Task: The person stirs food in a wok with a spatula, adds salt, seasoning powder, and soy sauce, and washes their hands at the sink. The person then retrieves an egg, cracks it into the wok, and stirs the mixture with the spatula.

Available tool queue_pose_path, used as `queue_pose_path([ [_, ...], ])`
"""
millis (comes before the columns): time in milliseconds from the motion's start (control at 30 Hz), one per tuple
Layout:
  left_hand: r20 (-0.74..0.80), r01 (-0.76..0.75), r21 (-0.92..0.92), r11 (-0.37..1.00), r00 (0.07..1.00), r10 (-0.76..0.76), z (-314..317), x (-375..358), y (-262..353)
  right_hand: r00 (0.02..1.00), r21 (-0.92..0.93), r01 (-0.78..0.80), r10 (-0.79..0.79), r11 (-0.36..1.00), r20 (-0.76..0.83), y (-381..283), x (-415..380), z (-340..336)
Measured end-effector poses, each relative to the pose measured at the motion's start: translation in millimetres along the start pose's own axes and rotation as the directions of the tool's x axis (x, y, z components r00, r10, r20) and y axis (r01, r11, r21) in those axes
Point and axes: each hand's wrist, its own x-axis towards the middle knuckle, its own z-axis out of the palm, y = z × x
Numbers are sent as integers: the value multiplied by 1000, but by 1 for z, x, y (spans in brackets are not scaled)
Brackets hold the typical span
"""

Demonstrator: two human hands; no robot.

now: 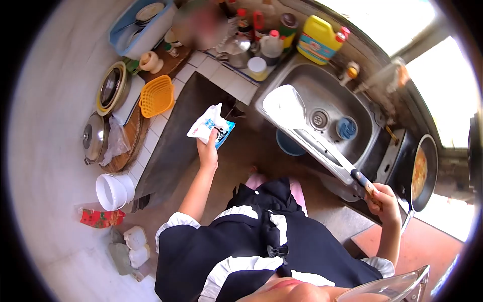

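My left hand [208,151] is closed around a small white and blue plastic packet [211,126], its torn-looking top edge pointing up; what is inside does not show. On the other side, my right hand [383,204] grips the dark patterned handle of a metal spatula [285,106]. The spatula's broad blade hangs over the near left edge of the steel sink [311,80]. Close to my right hand stands a black frying pan [427,194] on the stove, with yellow-orange food [419,172] in it.
A blue cloth or scrubber [346,128] lies in the sink. A yellow jug [318,40] stands behind it, beside several bottles. On the left counter are an orange basket [157,96], a lidded pot [94,138] and a white bucket [111,192].
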Motion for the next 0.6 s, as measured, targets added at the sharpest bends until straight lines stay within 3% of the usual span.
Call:
queue_pose_path([
  [167, -4, -23, 51, 998, 1000, 24, -20, 96, 3, 999, -7, 35, -35, 999, -2, -26, 53, 48],
  [333, 9, -89, 91, 992, 996, 89, -6, 186, -2, 996, -24, 61, -63, 998, -64, -43, 101, 55],
  [433, -23, -51, 138, 989, 998, 54, 10, 236, -6, 991, -42, 90, -94, 995, -94, -60, 132, 55],
  [600, 59, -38, 112, 993, 998, 32, 29, 327, -13, 988, 4, 109, -108, 994, -112, -97, 162, 87],
])
